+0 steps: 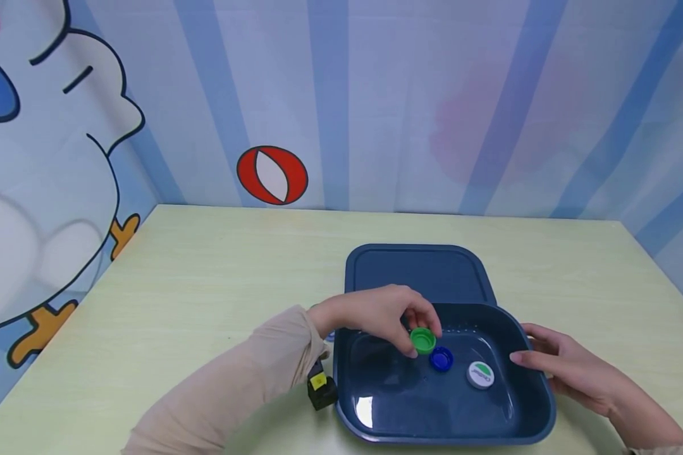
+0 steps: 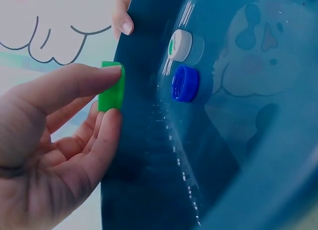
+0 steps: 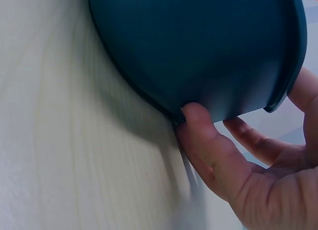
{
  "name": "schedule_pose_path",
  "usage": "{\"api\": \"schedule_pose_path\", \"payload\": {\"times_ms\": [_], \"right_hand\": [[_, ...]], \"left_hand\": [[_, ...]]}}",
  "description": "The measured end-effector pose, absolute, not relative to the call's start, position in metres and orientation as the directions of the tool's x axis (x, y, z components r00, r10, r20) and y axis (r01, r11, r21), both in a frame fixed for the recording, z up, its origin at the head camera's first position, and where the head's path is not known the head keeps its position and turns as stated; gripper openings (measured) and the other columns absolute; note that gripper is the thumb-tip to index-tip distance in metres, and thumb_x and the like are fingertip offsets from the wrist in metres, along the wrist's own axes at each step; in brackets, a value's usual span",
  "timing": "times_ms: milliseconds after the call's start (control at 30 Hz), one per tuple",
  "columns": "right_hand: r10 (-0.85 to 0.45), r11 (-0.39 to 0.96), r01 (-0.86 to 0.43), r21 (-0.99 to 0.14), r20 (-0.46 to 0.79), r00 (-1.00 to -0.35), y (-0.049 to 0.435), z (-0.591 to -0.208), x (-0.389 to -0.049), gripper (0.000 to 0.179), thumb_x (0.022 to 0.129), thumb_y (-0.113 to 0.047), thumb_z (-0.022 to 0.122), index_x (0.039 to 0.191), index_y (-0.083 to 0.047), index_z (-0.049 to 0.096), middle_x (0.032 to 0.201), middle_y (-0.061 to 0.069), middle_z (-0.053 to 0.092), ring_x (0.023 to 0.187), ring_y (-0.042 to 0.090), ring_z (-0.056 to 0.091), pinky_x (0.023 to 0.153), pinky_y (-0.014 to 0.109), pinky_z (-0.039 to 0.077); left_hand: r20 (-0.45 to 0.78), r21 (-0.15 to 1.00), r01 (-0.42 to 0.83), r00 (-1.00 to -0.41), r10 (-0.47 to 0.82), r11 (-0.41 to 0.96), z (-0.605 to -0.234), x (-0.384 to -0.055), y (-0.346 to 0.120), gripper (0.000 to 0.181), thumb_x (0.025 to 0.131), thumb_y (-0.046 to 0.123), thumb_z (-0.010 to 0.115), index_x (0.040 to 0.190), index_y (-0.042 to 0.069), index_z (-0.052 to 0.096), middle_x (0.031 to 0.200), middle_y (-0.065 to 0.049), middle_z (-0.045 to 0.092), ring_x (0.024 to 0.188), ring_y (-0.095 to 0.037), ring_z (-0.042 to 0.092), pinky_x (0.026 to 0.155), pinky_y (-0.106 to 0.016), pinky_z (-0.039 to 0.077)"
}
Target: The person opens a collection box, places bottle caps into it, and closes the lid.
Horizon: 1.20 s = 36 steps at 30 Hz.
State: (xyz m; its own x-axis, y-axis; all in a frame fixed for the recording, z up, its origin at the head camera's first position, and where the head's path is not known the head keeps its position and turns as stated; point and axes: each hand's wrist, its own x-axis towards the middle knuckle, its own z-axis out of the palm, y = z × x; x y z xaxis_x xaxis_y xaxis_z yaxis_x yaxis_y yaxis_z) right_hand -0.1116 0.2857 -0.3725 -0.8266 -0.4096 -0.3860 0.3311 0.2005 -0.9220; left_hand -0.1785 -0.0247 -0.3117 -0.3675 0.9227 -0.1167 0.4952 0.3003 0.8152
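Observation:
My left hand point(image 1: 382, 315) pinches a green bottle cap point(image 1: 423, 340) between thumb and fingertips, over the far part of a dark blue basin point(image 1: 427, 404). In the left wrist view the green cap point(image 2: 112, 87) is seen edge-on, held beside the basin's wall. Inside the basin lie a blue bottle cap point(image 1: 441, 359) and a white cap with a green mark point(image 1: 480, 375), to the right of the green one. My right hand point(image 1: 580, 370) grips the basin's right rim, thumb on one side and fingers on the other, as the right wrist view shows.
Behind the basin a flat dark blue lid or tray point(image 1: 415, 268) lies on the pale wooden table point(image 1: 233, 272). Part of a small bluish item point(image 1: 331, 336) shows by my left wrist, mostly hidden. A striped cartoon backdrop point(image 1: 370, 101) stands along the table's far edge.

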Motion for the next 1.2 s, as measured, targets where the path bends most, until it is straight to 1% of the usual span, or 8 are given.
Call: {"api": "schedule_pose_path", "payload": {"times_ms": [200,400,633,767,967,1200], "right_hand": [[-0.416,0.197,0.327,-0.924,-0.381,-0.826,0.285,-0.373,-0.111,0.059,0.096,-0.015,0.048,0.139,0.010,0.016,0.119,0.010,0.053,0.098,0.024,0.060,0.081,0.049,0.050],[-0.407,0.200,0.333,-0.922,-0.387,-0.827,0.284,-0.372,-0.111,0.059,0.096,-0.015,0.049,0.139,0.010,0.017,0.119,0.010,0.053,0.097,0.024,0.060,0.081,0.049,0.050],[-0.402,0.214,0.332,-0.919,-0.393,-0.827,0.284,-0.372,-0.112,0.060,0.096,-0.016,0.049,0.139,0.010,0.017,0.118,0.010,0.053,0.098,0.023,0.059,0.081,0.049,0.050],[-0.406,0.215,0.333,-0.918,-0.394,-0.825,0.285,-0.372,-0.112,0.059,0.096,-0.016,0.048,0.139,0.010,0.018,0.117,0.009,0.053,0.098,0.023,0.059,0.082,0.048,0.050],[-0.424,0.192,0.341,-0.920,-0.391,-0.817,0.286,-0.372,-0.113,0.058,0.096,-0.015,0.047,0.139,0.009,0.017,0.116,0.008,0.053,0.098,0.023,0.059,0.082,0.047,0.050],[-0.420,0.197,0.347,-0.917,-0.398,-0.816,0.286,-0.372,-0.113,0.059,0.096,-0.016,0.048,0.140,0.009,0.017,0.116,0.008,0.054,0.098,0.023,0.059,0.082,0.048,0.050]], "left_hand": [[-0.114,0.816,0.498,-0.359,0.926,0.293,-0.310,-0.178,-0.022,0.035,0.077,-0.002,0.072,0.111,0.001,0.063,0.096,-0.001,0.060,0.081,-0.011,0.054,0.074,-0.021,0.049],[-0.105,0.803,0.530,-0.326,0.940,0.273,-0.310,-0.179,-0.016,0.034,0.078,0.000,0.071,0.111,0.002,0.063,0.097,0.002,0.060,0.083,-0.008,0.053,0.078,-0.019,0.047],[-0.116,0.802,0.535,-0.298,0.948,0.266,-0.313,-0.179,-0.007,0.035,0.077,-0.002,0.071,0.111,0.001,0.063,0.103,-0.002,0.062,0.084,-0.008,0.052,0.078,-0.018,0.046],[-0.129,0.803,0.530,-0.292,0.948,0.273,-0.314,-0.180,-0.002,0.035,0.077,-0.003,0.072,0.110,0.001,0.063,0.101,0.000,0.061,0.084,-0.008,0.052,0.078,-0.017,0.046],[-0.160,0.810,0.513,-0.274,0.948,0.285,-0.317,-0.181,0.004,0.033,0.076,-0.005,0.071,0.108,0.001,0.064,0.098,0.001,0.061,0.084,-0.009,0.052,0.077,-0.017,0.046],[-0.194,0.799,0.515,-0.270,0.943,0.311,-0.321,-0.184,0.011,0.034,0.075,-0.007,0.071,0.107,0.002,0.065,0.098,0.003,0.061,0.084,-0.007,0.052,0.078,-0.016,0.046]]}}
